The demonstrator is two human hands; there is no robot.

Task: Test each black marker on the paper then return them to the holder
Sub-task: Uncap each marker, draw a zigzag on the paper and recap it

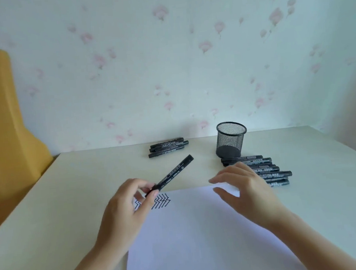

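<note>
Left hand [125,207]: grip closed on one marker [169,173], pinched near its lower end, barrel tilted up toward the counter's far edge.
Right hand [240,185]: grip open, fingers spread over the paper's far edge, holding nothing.
Paper [204,236]: near edge of the counter [80,187]; zigzag strokes [160,200] at its far left corner.
Holder [231,138]: far side, apparently empty.
Other markers: one pile [168,147] left of the holder, another [269,169] beside the right hand.
Risk: the two piles could get mixed, so a marker is skipped or retested.
</note>
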